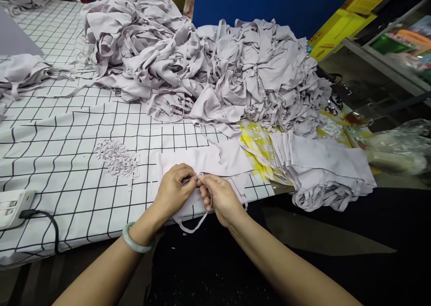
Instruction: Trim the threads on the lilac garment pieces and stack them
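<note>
A pale lilac-grey fabric garment [215,160] with thin straps lies spread at the table's front edge. Over it, my left hand [175,187] and my right hand [220,197] meet, thumbs and forefingers pinched together on a narrow fabric strap [193,229]. That strap loops down below my fingers over the edge. Whatever small part sits between the fingertips is mostly covered by them. A short crinkled strip [220,155] rests on the garment just beyond my hands.
A large heap of similar garments [161,59] fills the back of the checked tablecloth [77,171]. Small fabric snippets [117,157] lie at left, near a white power strip [15,207] with a black cable. Folded garments [323,166] are stacked at right beside yellow checked cloth [257,148].
</note>
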Tool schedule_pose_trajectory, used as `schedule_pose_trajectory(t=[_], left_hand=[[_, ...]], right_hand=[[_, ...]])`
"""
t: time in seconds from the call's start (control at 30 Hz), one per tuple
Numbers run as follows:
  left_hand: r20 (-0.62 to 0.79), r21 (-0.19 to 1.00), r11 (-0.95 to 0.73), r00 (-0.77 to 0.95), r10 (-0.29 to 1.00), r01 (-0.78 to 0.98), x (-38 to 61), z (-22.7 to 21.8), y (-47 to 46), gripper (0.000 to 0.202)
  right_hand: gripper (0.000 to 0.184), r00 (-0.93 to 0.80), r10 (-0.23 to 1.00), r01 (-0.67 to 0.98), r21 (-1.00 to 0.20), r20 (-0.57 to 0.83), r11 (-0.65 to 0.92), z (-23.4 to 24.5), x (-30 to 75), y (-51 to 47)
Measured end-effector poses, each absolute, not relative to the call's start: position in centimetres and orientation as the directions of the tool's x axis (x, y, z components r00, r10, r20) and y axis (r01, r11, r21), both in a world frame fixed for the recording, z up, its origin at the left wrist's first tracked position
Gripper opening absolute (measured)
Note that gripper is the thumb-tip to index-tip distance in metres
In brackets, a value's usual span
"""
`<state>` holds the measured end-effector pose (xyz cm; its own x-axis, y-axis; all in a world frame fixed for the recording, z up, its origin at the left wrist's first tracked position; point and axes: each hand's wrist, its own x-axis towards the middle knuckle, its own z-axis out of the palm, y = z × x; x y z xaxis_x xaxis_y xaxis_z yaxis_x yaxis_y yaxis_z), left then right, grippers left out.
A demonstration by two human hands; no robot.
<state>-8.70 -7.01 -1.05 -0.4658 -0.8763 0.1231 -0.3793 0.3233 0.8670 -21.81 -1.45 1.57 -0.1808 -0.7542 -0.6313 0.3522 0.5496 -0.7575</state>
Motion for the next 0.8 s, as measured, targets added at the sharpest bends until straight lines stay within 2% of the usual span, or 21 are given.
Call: schedule_pose_trajectory(t=[0.57, 0.8], left_hand=[[0.103, 0.882, 0.279, -0.420, -0.901, -0.381, -9.0, -1.2, -6.8, 0.014], [0.092, 0.897, 0.237, -0.367, -0.926, -0.373, -9.2, -1.1, -6.6, 0.013]], right_hand=[[0.020, -0.271, -0.748, 0.350, -0.785, -0.607, 0.511, 1.6, -21.5, -1.6], [0.019, -0.337, -0.753, 0.419, -0.806, -0.566, 0.418, 0.9, -21.0, -1.3]])
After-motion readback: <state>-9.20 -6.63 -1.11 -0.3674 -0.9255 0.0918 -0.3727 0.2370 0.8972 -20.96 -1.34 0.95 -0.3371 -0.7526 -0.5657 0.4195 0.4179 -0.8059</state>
